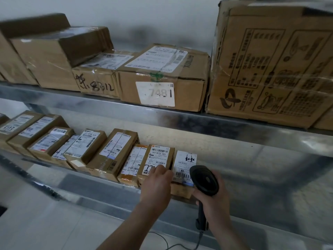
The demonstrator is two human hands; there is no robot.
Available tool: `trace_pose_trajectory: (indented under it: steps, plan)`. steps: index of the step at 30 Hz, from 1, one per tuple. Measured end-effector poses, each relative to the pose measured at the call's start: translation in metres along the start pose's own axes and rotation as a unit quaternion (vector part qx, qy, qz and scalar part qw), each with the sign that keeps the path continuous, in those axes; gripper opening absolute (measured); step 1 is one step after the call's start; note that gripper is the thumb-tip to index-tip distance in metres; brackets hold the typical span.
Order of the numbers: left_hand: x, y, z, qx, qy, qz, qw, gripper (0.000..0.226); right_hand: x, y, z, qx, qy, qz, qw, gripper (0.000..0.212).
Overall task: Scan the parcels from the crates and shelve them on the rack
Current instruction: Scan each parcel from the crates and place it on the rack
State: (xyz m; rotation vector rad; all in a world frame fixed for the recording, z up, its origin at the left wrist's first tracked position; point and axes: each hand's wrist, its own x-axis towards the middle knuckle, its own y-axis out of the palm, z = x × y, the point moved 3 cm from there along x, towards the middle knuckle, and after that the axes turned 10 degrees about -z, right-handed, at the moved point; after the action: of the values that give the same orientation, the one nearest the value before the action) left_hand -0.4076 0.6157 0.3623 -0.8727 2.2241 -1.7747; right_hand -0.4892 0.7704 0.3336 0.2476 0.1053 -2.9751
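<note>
On the lower metal shelf, the left hand presses curled fingers on a labelled parcel; at its 3 o'clock, the right hand grips a scanner.

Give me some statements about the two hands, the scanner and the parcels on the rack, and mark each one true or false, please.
1. The right hand holds a black barcode scanner. True.
2. The left hand is empty and hangs away from the rack. False: its fingers rest on a small parcel on the lower shelf.
3. The box marked 7481 stands on the lower shelf. False: it stands on the upper shelf.
4. The scanner has a cable running down from its handle. True.
5. The lower shelf is full from end to end. False: its right part is bare.
</note>
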Motion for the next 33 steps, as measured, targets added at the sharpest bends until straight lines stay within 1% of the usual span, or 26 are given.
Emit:
trace_pose_trajectory:
  steps: [3, 7, 9, 14, 18, 20, 22, 28, 33]
  plan:
    - [-0.007, -0.007, 0.011, 0.018, 0.003, -0.013, 1.000, 0.031, -0.006, -0.005, 0.001, -0.006, -0.008, -0.015, 1.000, 0.080]
    - [-0.018, -0.020, 0.028, 0.025, 0.007, -0.030, 0.999, 0.047, -0.026, -0.010, 0.011, -0.006, -0.029, -0.037, 0.999, 0.080]
    - [-0.023, -0.029, 0.036, 0.024, -0.003, -0.031, 0.999, 0.051, -0.038, -0.008, 0.019, -0.015, -0.052, -0.026, 0.998, 0.075]
    - [-0.043, -0.054, 0.067, 0.034, -0.009, -0.058, 0.998, 0.058, -0.075, 0.013, 0.043, -0.029, -0.099, 0.020, 0.994, 0.072]
    - [-0.067, -0.087, 0.107, 0.044, -0.017, -0.078, 0.996, 0.067, -0.118, 0.054, 0.054, -0.042, -0.117, 0.071, 0.990, 0.086]
    - [-0.083, -0.106, 0.134, 0.062, -0.024, -0.085, 0.994, 0.074, -0.144, 0.080, 0.059, -0.049, -0.131, 0.100, 0.985, 0.089]
    - [-0.101, -0.126, 0.166, 0.065, -0.042, -0.089, 0.993, 0.078, -0.171, 0.106, 0.061, -0.046, -0.138, 0.125, 0.981, 0.089]
    - [-0.164, -0.189, 0.272, 0.118, -0.113, -0.092, 0.982, 0.078, -0.263, 0.192, 0.067, -0.040, -0.157, 0.204, 0.965, 0.085]
    - [-0.218, -0.239, 0.357, 0.138, -0.186, -0.089, 0.969, 0.082, -0.330, 0.259, 0.069, -0.035, -0.169, 0.263, 0.949, 0.086]
